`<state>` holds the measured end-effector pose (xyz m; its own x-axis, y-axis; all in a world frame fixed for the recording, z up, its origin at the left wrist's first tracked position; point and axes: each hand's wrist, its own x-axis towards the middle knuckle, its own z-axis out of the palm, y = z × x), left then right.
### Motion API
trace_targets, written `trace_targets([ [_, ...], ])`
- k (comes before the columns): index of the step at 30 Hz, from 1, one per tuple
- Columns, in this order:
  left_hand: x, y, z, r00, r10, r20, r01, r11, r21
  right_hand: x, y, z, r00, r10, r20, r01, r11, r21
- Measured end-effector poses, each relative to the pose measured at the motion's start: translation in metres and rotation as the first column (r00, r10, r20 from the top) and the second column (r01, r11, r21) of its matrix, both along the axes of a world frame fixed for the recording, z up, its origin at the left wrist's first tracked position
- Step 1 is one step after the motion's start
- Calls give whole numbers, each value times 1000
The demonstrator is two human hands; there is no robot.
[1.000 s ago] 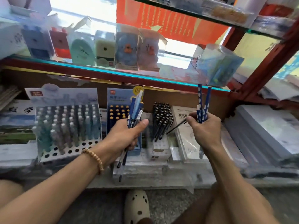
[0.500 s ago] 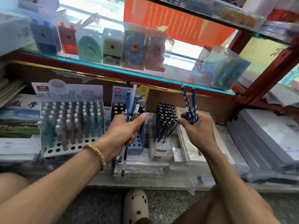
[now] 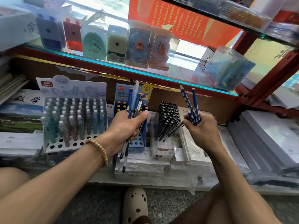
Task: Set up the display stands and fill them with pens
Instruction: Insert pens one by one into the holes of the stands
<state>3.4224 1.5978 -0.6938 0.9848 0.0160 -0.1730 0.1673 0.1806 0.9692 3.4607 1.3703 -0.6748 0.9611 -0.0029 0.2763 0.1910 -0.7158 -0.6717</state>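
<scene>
Sorting pens at the low shelf's front edge

We face the pale card stand of pastel pens [image 3: 72, 120], then the blue holed stand [image 3: 137, 139]. Our left hand [image 3: 127, 126] grips a mixed pen bundle [image 3: 134, 107]; our right hand [image 3: 202, 126] pinches two dotted blue pens [image 3: 192, 109]. That loose bundle could slip and scatter.

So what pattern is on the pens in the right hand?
Dark blue with white spots; the pens show best in the head view.

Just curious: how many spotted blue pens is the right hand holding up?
2. Both stand in the right hand: one spotted pen leaning left, the other beside it, nearly upright.
</scene>
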Motion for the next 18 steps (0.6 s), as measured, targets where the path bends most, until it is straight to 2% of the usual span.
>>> trace_targets([
  [6, 0, -3, -1, 1000, -6, 8, 6, 1000, 2, 4, 5, -23, 990, -13, -142, 20, 999, 43],
  [12, 0, 0, 0, 1000, 7, -3, -7, 1000, 16, 10, 9, -30, 982, -19, -187, 40, 993, 107],
  [16, -4, -4, 3, 1000, 9, 12, -9, 1000, 22, -1, 2, -21, 992, -24, -128, 48, 982, 185],
  [18, -6, -3, 6, 999, 39, 36, -40, 999, 17, -8, 7, -10, 995, 36, -88, -21, 986, 166],
])
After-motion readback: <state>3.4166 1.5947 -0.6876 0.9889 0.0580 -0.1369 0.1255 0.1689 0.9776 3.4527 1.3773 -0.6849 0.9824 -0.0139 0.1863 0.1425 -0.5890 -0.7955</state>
